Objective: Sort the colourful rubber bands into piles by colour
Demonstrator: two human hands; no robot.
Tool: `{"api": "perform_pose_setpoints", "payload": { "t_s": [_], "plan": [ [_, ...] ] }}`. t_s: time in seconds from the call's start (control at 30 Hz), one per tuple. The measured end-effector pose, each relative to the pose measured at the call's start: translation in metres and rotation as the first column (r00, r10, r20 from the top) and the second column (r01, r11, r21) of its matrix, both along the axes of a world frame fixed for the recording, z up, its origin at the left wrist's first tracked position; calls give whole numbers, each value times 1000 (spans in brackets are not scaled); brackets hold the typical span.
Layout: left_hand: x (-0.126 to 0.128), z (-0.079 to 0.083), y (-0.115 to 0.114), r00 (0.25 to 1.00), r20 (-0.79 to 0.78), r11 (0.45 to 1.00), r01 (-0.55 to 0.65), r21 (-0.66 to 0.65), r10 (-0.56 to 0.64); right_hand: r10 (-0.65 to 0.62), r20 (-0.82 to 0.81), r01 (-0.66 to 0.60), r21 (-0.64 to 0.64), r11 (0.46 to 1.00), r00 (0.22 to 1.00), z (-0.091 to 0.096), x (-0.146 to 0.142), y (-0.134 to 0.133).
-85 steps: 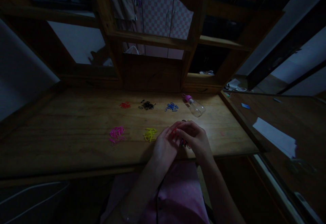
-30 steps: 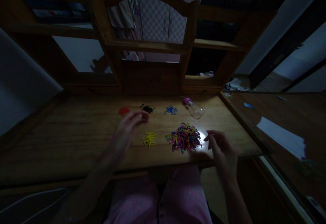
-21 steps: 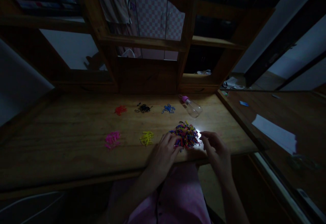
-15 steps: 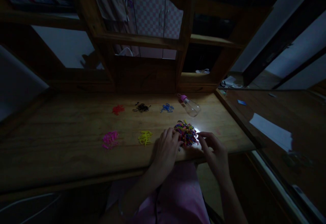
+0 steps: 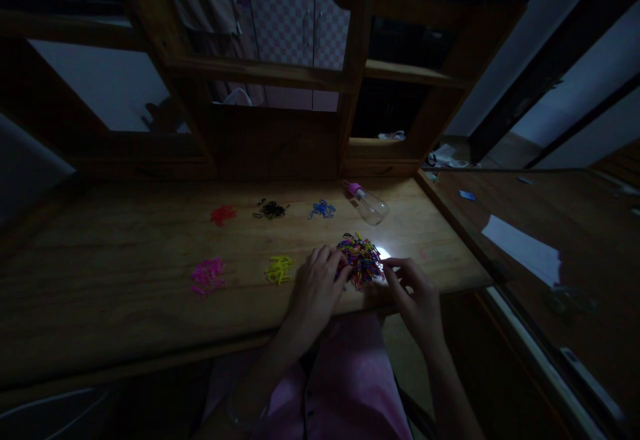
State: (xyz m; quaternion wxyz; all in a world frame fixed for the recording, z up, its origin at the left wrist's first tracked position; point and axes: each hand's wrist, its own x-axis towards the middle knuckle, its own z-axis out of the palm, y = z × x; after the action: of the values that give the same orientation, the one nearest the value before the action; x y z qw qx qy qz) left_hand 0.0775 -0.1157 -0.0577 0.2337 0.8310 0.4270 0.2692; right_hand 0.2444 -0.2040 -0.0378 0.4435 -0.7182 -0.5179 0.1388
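A mixed pile of small coloured loops, which look like paper clips, lies near the table's front edge. My left hand rests against the pile's left side, its fingers curled and pressed together at the loops. At the right side, my right hand has thumb and forefinger pinched at the pile's edge; whatever is between the tips is too small to make out. Sorted by colour, separate heaps lie to the left and behind: yellow loops, pink loops, red loops, black loops and blue loops.
A clear bottle with a pink cap lies on its side behind the pile. The wooden table backs onto a shelf unit. On the brown surface to the right are white paper and a small blue card.
The whole view has shifted a little, moving the scene leftward. Both hands stay at the pile, with only slight finger movement; the sorted heaps look the same.
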Motion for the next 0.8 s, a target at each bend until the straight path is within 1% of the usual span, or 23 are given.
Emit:
{"api": "perform_pose_setpoints", "payload": {
  "t_s": [0.2, 0.3, 0.37, 0.43, 0.47, 0.53, 0.6, 0.67, 0.73, 0.8],
  "plan": [
    [-6, -4, 12, 990, 125, 998, -62, 9, 60, 14, 28, -14, 4, 1000, 1000, 2, 1, -1],
    [-9, -4, 16, 978, 188, 996, -88, 2, 86, 92, 93, -92, -9, 996, 991, 3, -3, 0],
    [-11, -4, 16, 964, 243, 994, -109, -15, 109, 149, 170, -145, -39, 989, 974, 1, -9, 2],
    [-13, -4, 16, 944, 303, 991, -119, -59, 132, 176, 261, -161, -79, 984, 949, -3, -16, 6],
    [-14, -3, 16, 930, 335, 987, -121, -103, 149, 183, 303, -160, -98, 982, 935, -5, -19, 8],
    [-17, -2, 14, 894, 407, 968, -96, -233, 187, 194, 364, -162, -118, 980, 911, -10, -24, 12],
    [-20, 0, 12, 831, 505, 925, -30, -378, 233, 201, 392, -165, -123, 979, 898, -14, -28, 16],
    [-23, 2, 9, 734, 611, 864, 67, -499, 296, 187, 394, -155, -113, 981, 900, -15, -28, 18],
    [-24, 3, 5, 607, 698, 782, 193, -593, 379, 170, 381, -142, -103, 985, 909, -15, -27, 20],
    [-24, 3, 3, 463, 742, 672, 346, -655, 485, 163, 350, -138, -94, 986, 923, -12, -25, 21]
  ]
}}
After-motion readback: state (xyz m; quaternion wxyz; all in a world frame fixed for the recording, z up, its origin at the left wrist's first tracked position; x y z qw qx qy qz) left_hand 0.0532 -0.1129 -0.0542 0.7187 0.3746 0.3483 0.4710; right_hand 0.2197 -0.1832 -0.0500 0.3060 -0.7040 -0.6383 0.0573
